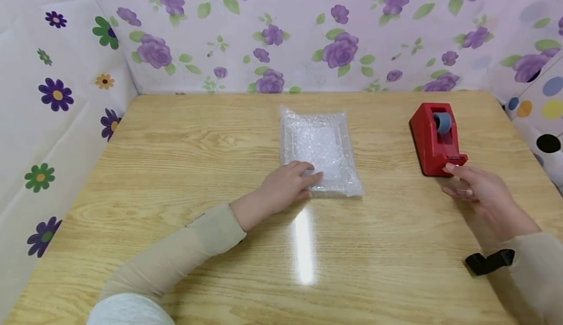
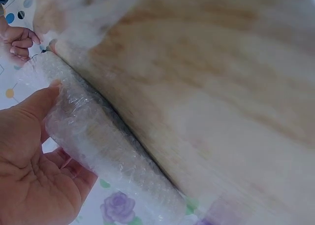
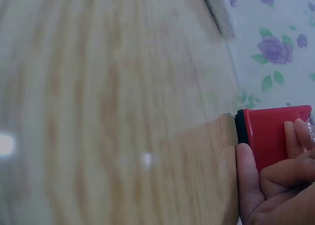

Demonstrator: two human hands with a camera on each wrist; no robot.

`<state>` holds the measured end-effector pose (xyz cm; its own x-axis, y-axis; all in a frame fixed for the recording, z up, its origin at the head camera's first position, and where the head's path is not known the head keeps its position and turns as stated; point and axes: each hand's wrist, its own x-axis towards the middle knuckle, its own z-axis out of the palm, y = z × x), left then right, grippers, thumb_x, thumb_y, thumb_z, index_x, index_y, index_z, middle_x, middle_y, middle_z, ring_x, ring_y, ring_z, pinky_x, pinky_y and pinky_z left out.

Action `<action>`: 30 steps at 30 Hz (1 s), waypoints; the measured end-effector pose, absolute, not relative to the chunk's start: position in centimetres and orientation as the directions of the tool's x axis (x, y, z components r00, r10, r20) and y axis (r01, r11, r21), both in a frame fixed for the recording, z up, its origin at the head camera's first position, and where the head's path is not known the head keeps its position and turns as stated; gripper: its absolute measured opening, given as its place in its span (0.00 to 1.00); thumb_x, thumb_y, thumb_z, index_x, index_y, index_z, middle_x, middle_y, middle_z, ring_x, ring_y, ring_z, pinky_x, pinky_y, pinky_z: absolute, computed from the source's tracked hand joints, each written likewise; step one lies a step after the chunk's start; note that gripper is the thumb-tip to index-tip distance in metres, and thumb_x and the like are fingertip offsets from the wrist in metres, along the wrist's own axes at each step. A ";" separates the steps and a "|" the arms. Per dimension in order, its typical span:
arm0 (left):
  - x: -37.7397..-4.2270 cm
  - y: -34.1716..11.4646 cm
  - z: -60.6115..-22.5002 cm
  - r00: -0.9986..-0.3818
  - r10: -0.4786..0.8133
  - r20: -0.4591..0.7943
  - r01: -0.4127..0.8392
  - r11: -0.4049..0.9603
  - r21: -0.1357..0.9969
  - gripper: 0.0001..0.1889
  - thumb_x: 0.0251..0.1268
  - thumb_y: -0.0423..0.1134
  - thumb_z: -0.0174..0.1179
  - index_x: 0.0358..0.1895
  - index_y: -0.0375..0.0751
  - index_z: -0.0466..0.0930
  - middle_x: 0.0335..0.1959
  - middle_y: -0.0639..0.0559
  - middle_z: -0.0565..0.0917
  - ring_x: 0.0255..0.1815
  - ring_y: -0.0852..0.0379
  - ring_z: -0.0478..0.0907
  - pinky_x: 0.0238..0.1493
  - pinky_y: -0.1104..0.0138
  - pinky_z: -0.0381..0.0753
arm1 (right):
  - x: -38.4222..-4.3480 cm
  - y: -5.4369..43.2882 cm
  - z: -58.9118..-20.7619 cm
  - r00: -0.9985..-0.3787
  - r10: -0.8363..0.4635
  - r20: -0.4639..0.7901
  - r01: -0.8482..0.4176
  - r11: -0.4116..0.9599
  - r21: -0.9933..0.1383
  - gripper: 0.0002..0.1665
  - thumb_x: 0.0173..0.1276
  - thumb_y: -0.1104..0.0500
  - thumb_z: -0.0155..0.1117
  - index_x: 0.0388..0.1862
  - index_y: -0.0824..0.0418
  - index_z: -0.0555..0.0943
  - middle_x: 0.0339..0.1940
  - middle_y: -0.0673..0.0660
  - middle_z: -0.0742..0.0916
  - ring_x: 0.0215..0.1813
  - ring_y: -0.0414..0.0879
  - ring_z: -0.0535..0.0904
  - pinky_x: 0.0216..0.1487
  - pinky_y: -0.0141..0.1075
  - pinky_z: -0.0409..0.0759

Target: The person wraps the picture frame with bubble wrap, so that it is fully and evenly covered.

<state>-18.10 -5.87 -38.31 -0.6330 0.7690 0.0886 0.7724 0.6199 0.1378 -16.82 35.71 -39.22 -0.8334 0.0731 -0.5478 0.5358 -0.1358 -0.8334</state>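
Note:
A flat rectangular package in clear bubble wrap (image 1: 323,141) lies on the table in the head view. My left hand (image 1: 288,183) rests on its near left corner with fingers spread. In the left wrist view the thumb (image 2: 47,99) touches the package's edge. My right hand (image 1: 481,198) is at the front end of a red tape dispenser (image 1: 428,144), which carries a blue-cored roll. In the right wrist view, two fingertips (image 3: 293,131) come together at its front end, on a bit of clear tape (image 3: 311,128). The other fingers are folded beside the dispenser, low over the table.
The wooden table (image 1: 198,144) reflects a bright strip of light in front of the package. Flowered cloth (image 1: 299,17) stands along the back edge, with patterned sheets at both sides. A black strap end (image 1: 488,262) sticks out beside the right sleeve.

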 end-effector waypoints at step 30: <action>-18.1 -5.9 -38.3 -0.647 0.760 0.064 0.760 0.636 0.137 0.24 0.65 0.43 0.60 0.64 0.45 0.73 0.59 0.42 0.75 0.60 0.46 0.72 0.60 0.59 0.76 | -14.3 32.9 -39.1 -0.914 -0.343 -0.216 0.074 0.382 -0.921 0.34 0.70 0.69 0.53 0.67 0.37 0.66 0.35 0.49 0.81 0.36 0.40 0.78 0.37 0.29 0.83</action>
<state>-18.08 -5.92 -38.29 -0.6471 0.7597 0.0642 0.7598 0.6356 0.1369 -14.33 32.85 -39.06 -0.9140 -0.3434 -0.2161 0.0743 0.3820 -0.9212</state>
